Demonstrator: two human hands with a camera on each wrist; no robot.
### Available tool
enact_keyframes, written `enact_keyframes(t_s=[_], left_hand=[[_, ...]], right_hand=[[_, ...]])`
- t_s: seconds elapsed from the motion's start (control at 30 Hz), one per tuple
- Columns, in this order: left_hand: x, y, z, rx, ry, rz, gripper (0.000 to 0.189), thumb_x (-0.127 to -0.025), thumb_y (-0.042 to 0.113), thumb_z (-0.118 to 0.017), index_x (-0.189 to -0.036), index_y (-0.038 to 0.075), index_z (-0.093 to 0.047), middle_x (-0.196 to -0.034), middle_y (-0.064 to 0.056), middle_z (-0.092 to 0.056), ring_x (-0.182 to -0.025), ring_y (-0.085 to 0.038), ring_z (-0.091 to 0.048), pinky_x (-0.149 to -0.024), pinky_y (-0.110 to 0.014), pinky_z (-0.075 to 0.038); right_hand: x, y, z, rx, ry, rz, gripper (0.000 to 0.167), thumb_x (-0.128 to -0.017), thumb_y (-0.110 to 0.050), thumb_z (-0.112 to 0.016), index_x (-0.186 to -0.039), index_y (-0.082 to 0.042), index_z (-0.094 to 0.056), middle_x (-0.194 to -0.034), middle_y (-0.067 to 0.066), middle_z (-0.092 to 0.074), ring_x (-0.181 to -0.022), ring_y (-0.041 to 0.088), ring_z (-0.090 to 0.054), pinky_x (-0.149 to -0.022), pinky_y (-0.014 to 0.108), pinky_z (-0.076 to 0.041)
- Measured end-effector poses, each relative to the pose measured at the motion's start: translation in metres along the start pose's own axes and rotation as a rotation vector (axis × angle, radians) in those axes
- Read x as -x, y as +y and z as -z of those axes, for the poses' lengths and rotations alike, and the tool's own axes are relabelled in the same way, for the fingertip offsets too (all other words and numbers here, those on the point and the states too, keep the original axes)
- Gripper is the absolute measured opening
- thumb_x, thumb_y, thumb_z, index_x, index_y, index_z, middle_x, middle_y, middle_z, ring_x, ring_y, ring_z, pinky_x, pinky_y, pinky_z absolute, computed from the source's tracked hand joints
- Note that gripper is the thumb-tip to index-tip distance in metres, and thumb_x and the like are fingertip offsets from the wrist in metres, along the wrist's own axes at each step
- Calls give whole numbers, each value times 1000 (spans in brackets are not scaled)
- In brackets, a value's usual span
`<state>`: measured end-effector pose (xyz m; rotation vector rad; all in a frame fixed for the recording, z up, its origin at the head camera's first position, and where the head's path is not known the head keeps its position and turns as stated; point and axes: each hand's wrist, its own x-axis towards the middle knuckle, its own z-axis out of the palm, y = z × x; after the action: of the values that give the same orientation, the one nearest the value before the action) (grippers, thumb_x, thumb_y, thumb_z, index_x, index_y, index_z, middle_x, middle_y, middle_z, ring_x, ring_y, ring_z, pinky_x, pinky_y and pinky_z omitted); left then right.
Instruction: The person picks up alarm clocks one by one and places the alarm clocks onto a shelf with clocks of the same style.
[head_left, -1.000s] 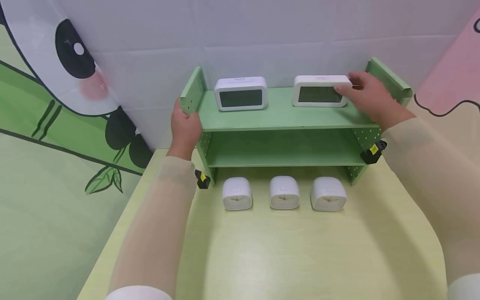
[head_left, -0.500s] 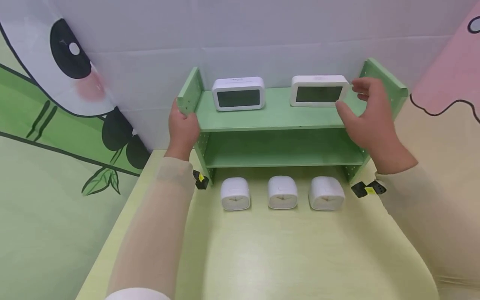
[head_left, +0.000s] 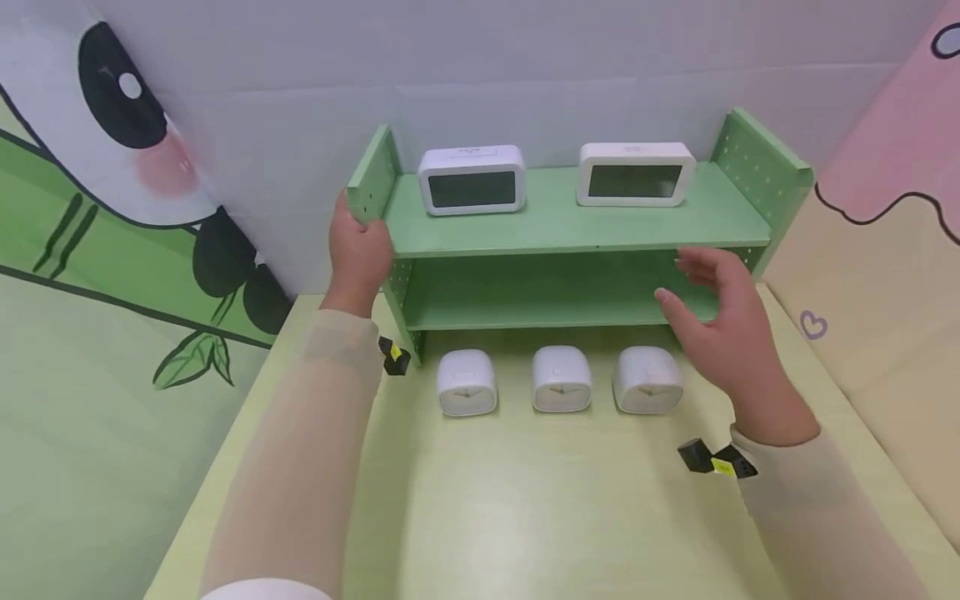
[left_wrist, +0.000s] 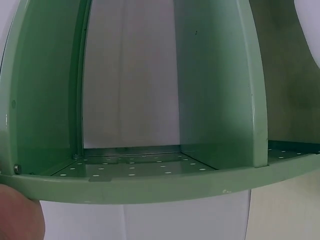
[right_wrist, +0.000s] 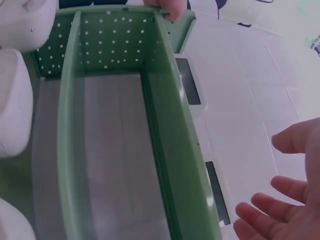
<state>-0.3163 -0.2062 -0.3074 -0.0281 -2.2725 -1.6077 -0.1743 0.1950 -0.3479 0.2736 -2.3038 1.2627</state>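
Here, a green shelf (head_left: 555, 225) stands at the back of a pale yellow table (head_left: 555, 517), its long axis running left to right, open front facing the person. The left hand (head_left: 360, 258) grips the shelf's left side panel, fingers curled round its front edge. The right hand (head_left: 720, 325) hangs in the air before the lower right of the shelf, fingers spread and relaxed, holding nothing, just above the rightmost small clock (head_left: 648, 381). Side panels are perforated with rows of small holes; boards look smooth and matte. Two white rectangular digital clocks (head_left: 471, 180) (head_left: 634, 174) stand upright on the top board, dark screens forward. Three small rounded white clocks sit in a row on the table under the shelf. Behind, a white wall (head_left: 480, 75); a panda drawing at left.
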Motion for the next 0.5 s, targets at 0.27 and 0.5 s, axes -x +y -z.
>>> enact_keyframes(t_s=[0.27,0.5], left_hand=[[-1,5,1,24,3,10,62,-98,2,-34,-157,21,-37,-150,-2,-49,-130,-16,-46,-111,-35,-38],[0,0,-2,38,4,13,63,-97,1,-34,-157,22,-37,-150,-1,-49,-130,-16,-47,-111,-35,-38]], right_hand=[[38,19,-24,-93,30,-41,53,-97,-3,-66,-147,-1,-48,-138,6,-53,-125,16,-51,-106,23,-36],[62,33,-31,-162,74,-81,51,-97,2,-64,-145,5,-47,-137,4,-51,-126,12,-52,-107,19,-37]])
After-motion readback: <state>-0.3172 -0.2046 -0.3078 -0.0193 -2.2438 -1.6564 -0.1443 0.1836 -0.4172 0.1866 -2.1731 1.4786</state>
